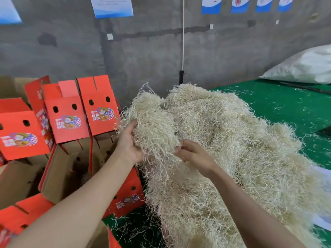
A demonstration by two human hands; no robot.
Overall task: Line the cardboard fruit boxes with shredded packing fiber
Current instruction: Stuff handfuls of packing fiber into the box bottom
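Left hand (128, 140) gripped a clump of shredded packing fiber (154, 126) from its nine o'clock side, while right hand (195, 154) pinched strands at the clump's five o'clock end. The fiber pile (241, 158) spread toward four o'clock on green matting (290, 106). Open red fruit boxes (66, 119) stood at nine o'clock.

Grey concrete wall (161, 51), blue posters (112, 6), green mat (286, 104)

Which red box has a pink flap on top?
The middle standing box, between two others: its raised flap looks pale pink, while theirs are bright red.
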